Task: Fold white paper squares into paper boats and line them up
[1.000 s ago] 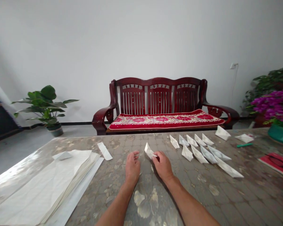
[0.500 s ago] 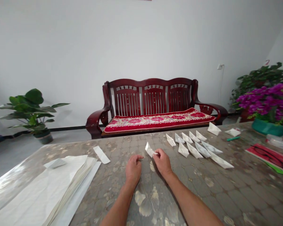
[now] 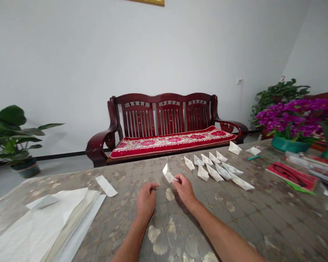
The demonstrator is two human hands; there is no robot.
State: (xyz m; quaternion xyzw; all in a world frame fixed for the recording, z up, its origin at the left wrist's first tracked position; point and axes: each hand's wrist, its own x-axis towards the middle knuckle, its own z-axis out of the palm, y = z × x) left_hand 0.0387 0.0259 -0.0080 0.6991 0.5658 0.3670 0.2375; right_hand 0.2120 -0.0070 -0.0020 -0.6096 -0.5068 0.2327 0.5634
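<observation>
A small white folded paper boat stands tilted just above or on the patterned tabletop, and I cannot tell which. The thumb and fingers of my right hand pinch its right end. To the left, my left hand holds nothing; its forefinger points toward the boat, a short gap away, and its other fingers are partly hidden. Right of my hands, several finished paper boats stand in two rows, among them a long boat at the near end and a small boat at the far left.
A stack of white paper sheets lies at the left, with a loose paper strip beside it. Further right are a green pen, glasses on a red packet and purple flowers. Behind the table stands a wooden bench.
The view has turned slightly right and a little upward, so everything sits further left. My right hand keeps its pinch on the paper boat; my left hand stays beside it.
</observation>
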